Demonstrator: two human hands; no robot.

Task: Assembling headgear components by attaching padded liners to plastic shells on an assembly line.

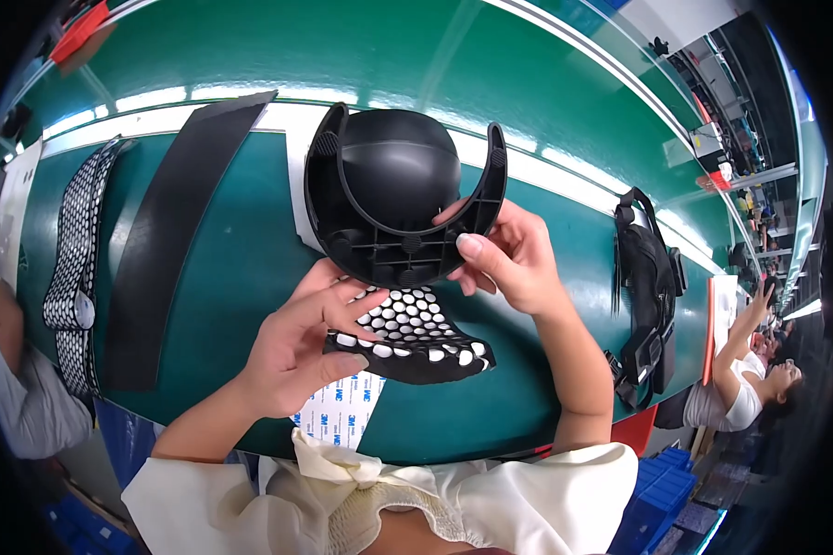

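Note:
My right hand [516,254] grips the right side of a black U-shaped plastic bracket [412,248], thumb on its ribbed face. The bracket is tipped up, its two prongs pointing away from me. Within its curve stands a smooth black dome [403,162]. Just below the bracket is a curved black pad [416,319] covered with white round dots. My left hand [296,347] has its fingers closed on the left end of this pad, with some fingertips near the bracket's lower edge. Under the pad lies a white backing sheet [329,416] with blue print.
On the green table [236,277] at left lie a long black strip [180,222] and a dotted strip [79,250]. A black strap with buckles [648,296] rests at right. Blue crates [652,495] stand below the right edge. Other people sit at both sides.

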